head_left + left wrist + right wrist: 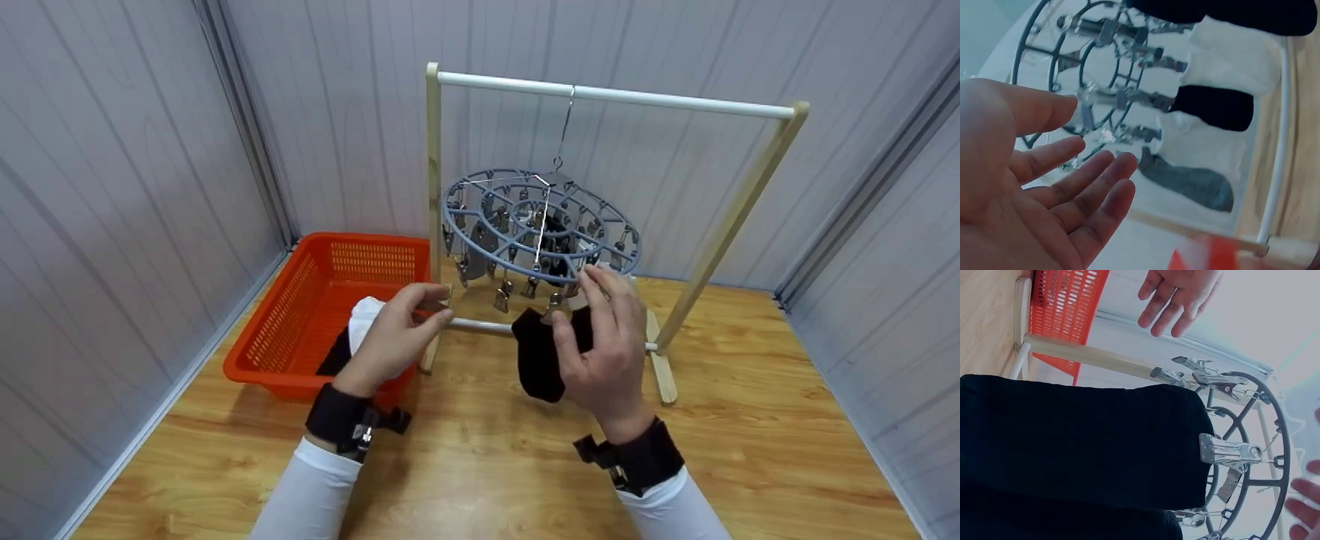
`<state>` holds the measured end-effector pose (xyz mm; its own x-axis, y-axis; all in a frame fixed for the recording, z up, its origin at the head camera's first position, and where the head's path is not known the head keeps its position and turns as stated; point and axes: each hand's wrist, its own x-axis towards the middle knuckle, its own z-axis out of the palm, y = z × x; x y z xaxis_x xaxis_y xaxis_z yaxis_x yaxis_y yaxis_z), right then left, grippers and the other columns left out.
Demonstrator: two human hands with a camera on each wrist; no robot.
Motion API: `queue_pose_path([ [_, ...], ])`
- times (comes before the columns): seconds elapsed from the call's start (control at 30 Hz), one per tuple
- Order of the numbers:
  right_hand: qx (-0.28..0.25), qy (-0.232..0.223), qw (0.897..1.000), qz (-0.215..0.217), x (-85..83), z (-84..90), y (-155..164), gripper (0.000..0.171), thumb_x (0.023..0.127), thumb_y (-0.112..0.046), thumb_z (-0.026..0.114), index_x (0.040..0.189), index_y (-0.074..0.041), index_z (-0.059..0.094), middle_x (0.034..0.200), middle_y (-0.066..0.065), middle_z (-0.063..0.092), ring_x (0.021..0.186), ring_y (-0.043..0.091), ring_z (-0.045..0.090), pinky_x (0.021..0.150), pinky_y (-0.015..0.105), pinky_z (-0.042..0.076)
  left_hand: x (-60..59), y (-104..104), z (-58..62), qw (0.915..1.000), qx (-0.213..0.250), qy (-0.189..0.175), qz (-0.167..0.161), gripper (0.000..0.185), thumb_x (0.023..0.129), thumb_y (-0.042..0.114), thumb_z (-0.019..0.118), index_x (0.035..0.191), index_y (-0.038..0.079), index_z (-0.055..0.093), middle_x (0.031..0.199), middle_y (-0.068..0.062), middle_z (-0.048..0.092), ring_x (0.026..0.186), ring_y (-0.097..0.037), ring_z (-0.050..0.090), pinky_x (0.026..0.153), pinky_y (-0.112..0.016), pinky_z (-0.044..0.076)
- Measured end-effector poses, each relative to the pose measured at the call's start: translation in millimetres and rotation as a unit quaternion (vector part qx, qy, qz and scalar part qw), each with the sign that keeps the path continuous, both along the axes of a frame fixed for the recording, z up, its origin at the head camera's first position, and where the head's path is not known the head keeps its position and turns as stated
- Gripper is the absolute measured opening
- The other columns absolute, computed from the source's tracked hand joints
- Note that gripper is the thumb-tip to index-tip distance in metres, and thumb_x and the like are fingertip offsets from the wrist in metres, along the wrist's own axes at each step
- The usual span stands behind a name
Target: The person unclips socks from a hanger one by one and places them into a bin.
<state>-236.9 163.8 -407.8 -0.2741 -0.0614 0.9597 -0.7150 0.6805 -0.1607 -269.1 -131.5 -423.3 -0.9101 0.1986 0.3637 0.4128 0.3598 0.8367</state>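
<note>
No legible text, labels or numbers

Rack (731, 217) standing on counter (487, 465), wall behind. Clip hanger (540, 225) hung from rack's top bar. Basket (300, 315) left of rack, socks inside. Sock (540, 356) below hanger's near edge, right hand (604, 352) beside it; left hand (394, 337) between basket and hanger.

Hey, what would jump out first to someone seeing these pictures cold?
The round grey clip hanger, hung from the wooden rack at centre. Below it a black sock hangs at a clip by the right hand. The orange basket sits left, behind the empty left hand.
</note>
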Motion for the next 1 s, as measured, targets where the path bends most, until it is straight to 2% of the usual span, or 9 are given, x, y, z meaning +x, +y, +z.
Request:
queue_pose_path([
  [0.13, -0.01, -0.016, 0.999, -0.036, -2.5, -1.5, 1.9, 0.051, 0.103, -0.025, 0.072, 0.142, 0.008, 0.068, 0.145, 0.026, 0.065, 0.143, 0.047, 0.054, 0.127, 0.058, 0.032, 0.0, 12.5, -6.4, 0.9992, 0.015, -0.009, -0.035, 0.039, 0.108, 0.018, 0.076, 0.143, 0.004, 0.068, 0.132, -0.011, 0.073, 0.118, -0.027, 0.071, 0.101, -0.047, 0.059],
  [0.3, -0.002, -0.044, 0.998, -0.04, -2.0, -4.5, 0.4, 0.052, 0.104, -0.027, 0.073, 0.142, 0.008, 0.068, 0.144, 0.025, 0.066, 0.144, 0.046, 0.053, 0.128, 0.06, 0.03, 0.3, 23.4, -14.3, 0.998, -0.001, -0.014, -0.061, 0.041, 0.106, 0.021, 0.078, 0.143, 0.006, 0.068, 0.132, -0.008, 0.074, 0.116, -0.025, 0.072, 0.099, -0.047, 0.059],
  [0.53, 0.014, -0.055, 0.998, -0.006, 0.6, -5.1, -3.8, 0.054, 0.104, -0.028, 0.073, 0.146, 0.006, 0.067, 0.149, 0.021, 0.064, 0.146, 0.042, 0.053, 0.128, 0.054, 0.033, 2.6, 32.0, -21.4, 0.9956, 0.013, -0.019, -0.091, 0.052, 0.106, 0.022, 0.079, 0.151, 0.004, 0.062, 0.144, -0.014, 0.07, 0.128, -0.036, 0.069, 0.107, -0.055, 0.057],
  [0.73, 0.028, -0.043, 0.998, 0.03, 2.4, -3.9, -5.8, 0.055, 0.102, -0.025, 0.073, 0.147, 0.007, 0.065, 0.149, 0.024, 0.064, 0.145, 0.045, 0.054, 0.129, 0.055, 0.033, 1.5, 40.2, -27.5, 0.9956, 0.015, -0.006, -0.093, 0.058, 0.103, 0.023, 0.083, 0.153, 0.004, 0.06, 0.15, -0.014, 0.067, 0.138, -0.032, 0.063, 0.114, -0.051, 0.052],
  [0.87, 0.033, -0.044, 0.998, 0.044, 4.4, -3.9, -7.6, 0.056, 0.102, -0.024, 0.074, 0.147, 0.007, 0.065, 0.151, 0.024, 0.063, 0.144, 0.046, 0.054, 0.129, 0.054, 0.034, 1.4, 45.5, -32.1, 0.9941, 0.046, -0.034, -0.093, 0.065, 0.1, 0.024, 0.087, 0.155, 0.003, 0.058, 0.15, -0.012, 0.067, 0.14, -0.029, 0.062, 0.119, -0.052, 0.048],
  [1.0, 0.033, -0.043, 0.997, 0.052, 5.8, -3.9, -8.8, 0.056, 0.102, -0.023, 0.075, 0.147, 0.008, 0.064, 0.152, 0.023, 0.063, 0.145, 0.045, 0.054, 0.128, 0.054, 0.035, 1.7, 51.4, -37.6, 0.9866, 0.096, -0.072, -0.111, 0.067, 0.099, 0.021, 0.087, 0.156, 0.002, 0.056, 0.146, -0.012, 0.069, 0.138, -0.031, 0.063, 0.121, -0.054, 0.046],
])
